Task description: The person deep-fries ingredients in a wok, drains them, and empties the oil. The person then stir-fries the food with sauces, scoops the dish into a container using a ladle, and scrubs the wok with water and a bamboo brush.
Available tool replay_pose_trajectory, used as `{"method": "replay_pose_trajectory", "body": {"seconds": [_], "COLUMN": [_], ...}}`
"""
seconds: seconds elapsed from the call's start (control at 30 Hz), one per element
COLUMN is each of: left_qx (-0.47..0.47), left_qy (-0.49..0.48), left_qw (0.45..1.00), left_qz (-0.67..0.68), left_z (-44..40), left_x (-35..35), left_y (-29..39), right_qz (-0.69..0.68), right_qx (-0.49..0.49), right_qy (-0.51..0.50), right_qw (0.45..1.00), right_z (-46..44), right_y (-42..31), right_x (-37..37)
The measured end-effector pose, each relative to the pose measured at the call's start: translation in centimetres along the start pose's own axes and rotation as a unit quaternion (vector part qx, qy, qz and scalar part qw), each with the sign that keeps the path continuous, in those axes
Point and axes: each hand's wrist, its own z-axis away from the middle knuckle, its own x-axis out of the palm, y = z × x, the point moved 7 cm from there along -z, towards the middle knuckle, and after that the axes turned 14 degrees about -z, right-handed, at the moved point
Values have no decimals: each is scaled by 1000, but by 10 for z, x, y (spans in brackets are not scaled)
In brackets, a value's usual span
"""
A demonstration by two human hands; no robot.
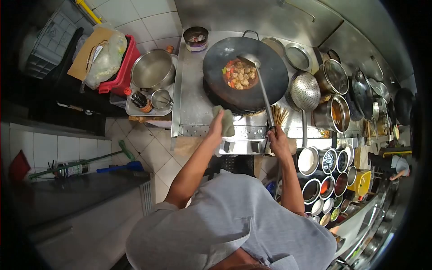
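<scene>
A large dark wok (220, 58) sits on the stove, with browned chunks and red and yellow pieces (240, 74) in its middle. My right hand (278, 140) is closed around the handle of a long ladle (265, 96), whose bowl rests in the wok at the food's upper edge. In my left hand (216, 126) is a folded greenish cloth (227, 122), just below the wok's near left rim. A bamboo brush (281, 115) lies beside the ladle handle. Right of the wok is a perforated strainer (305, 91).
A steel pot (153, 69), a sauce bottle (140, 101) and a red bin (120, 72) stand at the left. Pots (332, 112) and several ingredient containers (328, 160) crowd the right. Another person (399, 165) is at the far right.
</scene>
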Motion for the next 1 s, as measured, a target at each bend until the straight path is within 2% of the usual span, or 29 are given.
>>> {"method": "replay_pose_trajectory", "body": {"seconds": [0.07, 0.1, 0.13, 0.17, 0.23, 0.27, 0.3, 0.33, 0.47, 0.53, 0.6, 0.63, 0.67, 0.7, 0.73, 0.8, 0.9, 1.0], "left_qx": [-32, -68, -103, -101, -105, -105, -61, -17, -38, -51, -42, -22, 1, 23, 28, 14, 34, 24], "left_qy": [-28, 17, 61, 63, -26, -25, 4, 35, 13, 23, 18, 2, -14, 13, 8, 80, 119, 2], "left_qw": [998, 997, 992, 992, 991, 991, 996, 999, 999, 997, 998, 999, 1000, 1000, 999, 996, 992, 998], "left_qz": [42, 45, 49, 51, 83, 82, 58, 34, 25, 60, 38, 26, 16, 11, -18, -28, 24, 60], "left_z": [-17, -19, -21, -29, -55, -70, -86, -93, -42, -9, -6, -16, -27, -31, -16, 51, 47, -21], "left_x": [42, 61, 71, 77, 91, 89, 81, 73, 84, 87, 82, 75, 71, 62, 59, 67, 70, 77], "left_y": [0, 3, 4, 3, -8, -17, -25, -28, -24, -24, -27, -33, -41, -55, -65, -61, -49, -31], "right_qz": [-90, -90, -50, -10, -9, -8, -79, -81, -78, 1, 100, 121, 122, 110, 97, 123, 65, -168], "right_qx": [118, 117, 71, 27, 19, 14, 77, 80, 142, 155, 44, 18, 16, -10, -35, -7, 12, 51], "right_qy": [-11, -13, -25, -37, -42, -43, -51, -53, -129, -148, -137, -127, -126, -113, -101, -100, -65, -38], "right_qw": [989, 989, 996, 999, 999, 999, 993, 992, 978, 977, 985, 984, 984, 987, 990, 987, 996, 984], "right_z": [10, 10, 10, 13, 26, 31, 42, 49, 76, 74, 54, 46, 42, 36, 30, 38, 57, 61], "right_y": [-23, -18, -16, -16, -8, -5, -13, -19, -55, -69, -63, -64, -49, -32, -26, -34, -6, 61], "right_x": [0, -5, -13, -17, -23, -25, -30, -40, -85, -104, -106, -101, -100, -98, -100, -102, -104, -83]}}
